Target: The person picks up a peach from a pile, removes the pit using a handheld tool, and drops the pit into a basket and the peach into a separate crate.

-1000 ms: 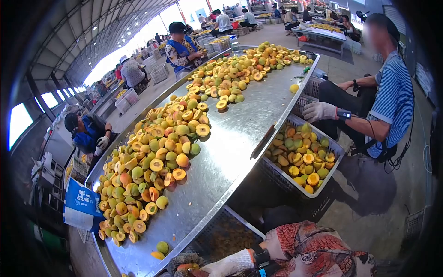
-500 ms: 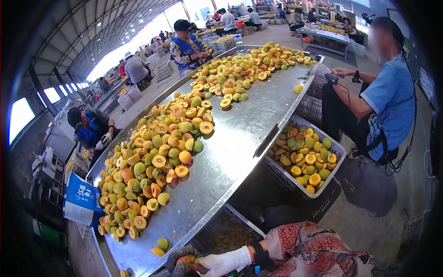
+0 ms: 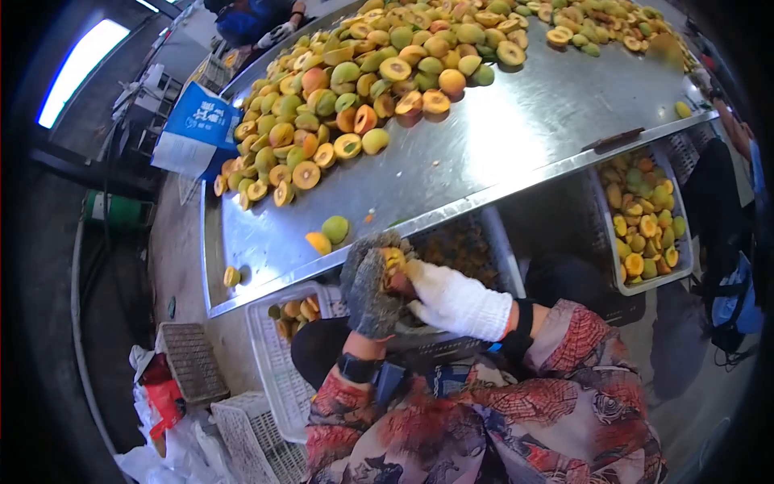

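Note:
My left hand (image 3: 372, 290), in a dark grey glove, is wrapped round a yellow-orange fruit piece (image 3: 393, 260) just off the table's front edge. Against it is my right hand (image 3: 459, 300), in a white knitted glove, its fingers closed at the same fruit; whatever they grip is hidden. Halved fruits with brown pits lie in a large heap (image 3: 347, 81) on the metal table (image 3: 435, 173). Two loose pieces (image 3: 329, 232) rest on the table close to my left hand.
A crate of fruit (image 3: 689, 262) stands at the right, another crate (image 3: 262, 355) below the table's left part. A blue-white bag (image 3: 193, 133) hangs at the left edge. Empty crates (image 3: 189, 363) stand lower left. Co-workers' hands show at the top and right.
The view has swung down and left. My left hand, in its grey glove, now shows fully, with the fruit between both hands, and the lower-left crates have come into sight.

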Motion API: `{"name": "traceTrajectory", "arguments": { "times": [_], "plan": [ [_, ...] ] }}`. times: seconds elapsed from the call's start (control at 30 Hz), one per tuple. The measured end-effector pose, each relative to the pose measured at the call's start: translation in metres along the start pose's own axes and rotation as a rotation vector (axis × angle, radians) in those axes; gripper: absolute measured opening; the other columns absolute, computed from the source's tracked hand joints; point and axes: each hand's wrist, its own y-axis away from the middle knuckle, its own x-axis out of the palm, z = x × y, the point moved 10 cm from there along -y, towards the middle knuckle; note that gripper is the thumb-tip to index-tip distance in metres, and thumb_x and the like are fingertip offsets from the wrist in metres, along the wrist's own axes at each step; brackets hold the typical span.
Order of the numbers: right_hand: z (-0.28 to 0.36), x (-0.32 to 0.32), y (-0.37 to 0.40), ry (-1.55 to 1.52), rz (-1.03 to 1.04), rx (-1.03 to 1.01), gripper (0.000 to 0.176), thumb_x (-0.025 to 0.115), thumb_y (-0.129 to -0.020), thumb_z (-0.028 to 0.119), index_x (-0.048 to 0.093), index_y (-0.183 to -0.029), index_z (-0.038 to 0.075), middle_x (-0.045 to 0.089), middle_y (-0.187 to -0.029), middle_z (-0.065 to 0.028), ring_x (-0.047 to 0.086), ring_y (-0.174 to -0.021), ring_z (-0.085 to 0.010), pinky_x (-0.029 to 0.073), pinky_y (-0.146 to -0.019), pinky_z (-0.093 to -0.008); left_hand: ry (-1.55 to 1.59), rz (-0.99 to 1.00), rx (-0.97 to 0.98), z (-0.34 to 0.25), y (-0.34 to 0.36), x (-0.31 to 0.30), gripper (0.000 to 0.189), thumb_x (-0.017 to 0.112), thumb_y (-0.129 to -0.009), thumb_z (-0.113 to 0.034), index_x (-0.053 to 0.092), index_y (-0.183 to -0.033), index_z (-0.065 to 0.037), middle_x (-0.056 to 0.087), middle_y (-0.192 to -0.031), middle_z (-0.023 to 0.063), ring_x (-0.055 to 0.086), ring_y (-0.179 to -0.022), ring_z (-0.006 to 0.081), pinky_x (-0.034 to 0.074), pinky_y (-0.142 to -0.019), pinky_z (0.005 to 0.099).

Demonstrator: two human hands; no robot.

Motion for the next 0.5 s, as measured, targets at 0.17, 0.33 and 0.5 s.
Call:
{"name": "traceTrajectory", "arguments": {
  "times": [0.17, 0.33, 0.5],
  "plan": [
    [0.004, -0.011, -0.002, 0.24, -0.135, -0.082, 0.02, 0.056, -0.082, 0.014, 0.051, -0.098, 0.003, 0.059, -0.084, -0.0197, 0.063, -0.071, -0.0369, 0.052, -0.059, -0.045, 0.164, -0.119, -0.011, 0.015, -0.004, -0.007, 0.029, 0.051, -0.092, -0.026, 0.058, -0.105, -0.001, 0.062, -0.098, 0.0117, 0.06, -0.089, 0.0218, 0.05, -0.082, 0.035],
    [0.022, -0.032, -0.007, 0.557, -0.313, -0.21, 0.009, 0.055, -0.081, 0.014, 0.055, -0.086, 0.007, 0.057, -0.074, -0.0112, 0.063, -0.063, -0.0272, 0.052, -0.051, -0.0372, 0.278, -0.179, -0.138, 0.041, -0.004, -0.019, 0.033, 0.052, -0.094, -0.032, 0.057, -0.106, -0.002, 0.062, -0.099, 0.0117, 0.061, -0.089, 0.0228, 0.051, -0.08, 0.0334],
    [0.03, -0.05, -0.005, 0.546, -0.353, -0.184, 0.008, 0.056, -0.08, 0.014, 0.054, -0.086, 0.009, 0.056, -0.073, -0.0106, 0.062, -0.064, -0.0272, 0.051, -0.053, -0.038, 0.315, -0.117, -0.052, 0.024, -0.007, -0.025, 0.038, 0.051, -0.094, -0.037, 0.055, -0.11, -0.002, 0.061, -0.104, 0.014, 0.059, -0.096, 0.0268, 0.05, -0.084, 0.038]
  ]
}}
